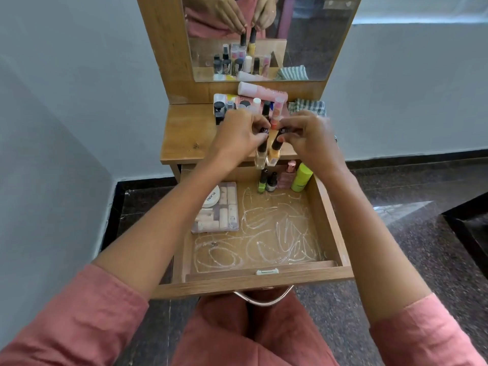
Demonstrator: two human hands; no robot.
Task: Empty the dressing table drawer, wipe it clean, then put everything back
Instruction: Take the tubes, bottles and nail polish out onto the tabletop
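Note:
The wooden drawer is pulled out, its floor marked with white scribbles. My left hand holds a clear nail polish bottle by its black cap. My right hand holds a yellow-orange nail polish bottle the same way. Both bottles hang side by side over the drawer's back edge. Inside the drawer lie a makeup palette with a round white compact on it, at the left. At the back stand a green nail polish, a small dark dropper bottle, a pink perfume bottle and a lime-green bottle.
On the dressing table top stand several cosmetics bottles and tubes against the mirror. A checked cloth lies at the right. The drawer's metal handle is over my lap. Dark stone floor surrounds the table.

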